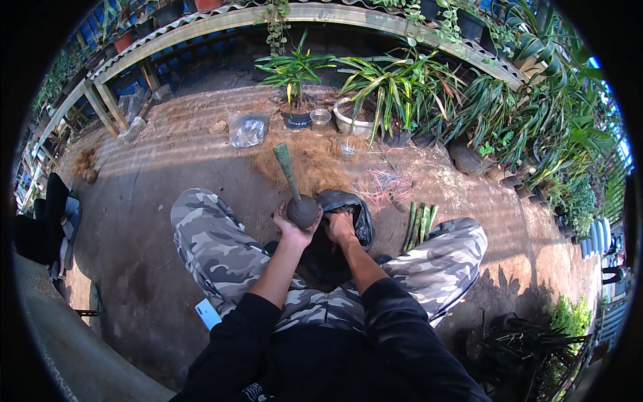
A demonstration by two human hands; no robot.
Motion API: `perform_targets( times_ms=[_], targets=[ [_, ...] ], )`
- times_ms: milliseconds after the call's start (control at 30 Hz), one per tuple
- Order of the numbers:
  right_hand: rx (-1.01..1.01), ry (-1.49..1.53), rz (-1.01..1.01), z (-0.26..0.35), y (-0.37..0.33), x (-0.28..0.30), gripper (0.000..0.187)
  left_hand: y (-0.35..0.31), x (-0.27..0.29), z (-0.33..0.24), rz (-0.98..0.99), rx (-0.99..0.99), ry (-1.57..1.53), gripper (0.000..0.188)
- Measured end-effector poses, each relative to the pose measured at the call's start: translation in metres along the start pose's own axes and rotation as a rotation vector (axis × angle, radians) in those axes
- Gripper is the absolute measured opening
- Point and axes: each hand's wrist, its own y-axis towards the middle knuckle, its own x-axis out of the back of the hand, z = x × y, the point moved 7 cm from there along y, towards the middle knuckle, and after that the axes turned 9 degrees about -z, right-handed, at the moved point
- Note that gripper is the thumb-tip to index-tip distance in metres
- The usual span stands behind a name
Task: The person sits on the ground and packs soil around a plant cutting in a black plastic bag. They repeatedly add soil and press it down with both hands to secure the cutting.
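Observation:
In my left hand (292,232) rests a round dark ball of soil (303,213), cupped from below near the middle of the head view. A thick green leaf cutting (286,169) stands up out of the ball, tilted slightly left. My right hand (341,228) reaches into the mouth of a black plastic bag (364,221) between my legs. Dark soil shows inside the bag. The right fingertips are hidden against the bag and soil, so their grip does not show. Several more green leaf cuttings (420,225) lie by my right knee.
Ahead lies loose brown fibre (318,164), with pink and white strings (383,187) to its right. A clear plastic bag (248,129), a clear cup (321,119) and potted plants (296,118) stand farther off. A phone (207,313) is beside my left thigh.

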Motion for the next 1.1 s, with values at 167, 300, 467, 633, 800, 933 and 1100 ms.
perform_targets(
  times_ms=[167, 300, 467, 633, 800, 933, 1100],
  targets=[
    [0.044, -0.067, 0.101, 0.007, 0.006, -0.02, 0.05, -0.003, 0.0, 0.002, 0.011, -0.004, -0.002, 0.061],
    [-0.033, -0.012, 0.084, -0.003, 0.018, -0.027, 0.045, -0.006, 0.0, 0.004, 0.0, 0.02, 0.016, 0.061],
    [-0.325, 0.257, -0.223, -0.019, 0.023, -0.044, 0.045, -0.007, 0.002, 0.003, -0.019, 0.004, 0.014, 0.06],
    [-0.264, 0.186, 0.014, -0.015, 0.027, -0.043, 0.051, -0.008, 0.004, 0.003, -0.026, 0.018, 0.005, 0.059],
    [-0.2, 0.175, -0.099, -0.009, 0.01, 0.016, 0.046, -0.007, 0.006, 0.001, -0.04, 0.009, -0.009, 0.059],
    [-0.119, 0.209, -0.092, -0.011, 0.004, 0.046, 0.042, -0.008, 0.006, 0.001, -0.059, 0.018, -0.001, 0.06],
    [-0.083, 0.151, -0.151, -0.021, 0.014, 0.07, 0.032, -0.007, 0.002, 0.0, -0.04, 0.02, 0.0, 0.062]
  ],
)
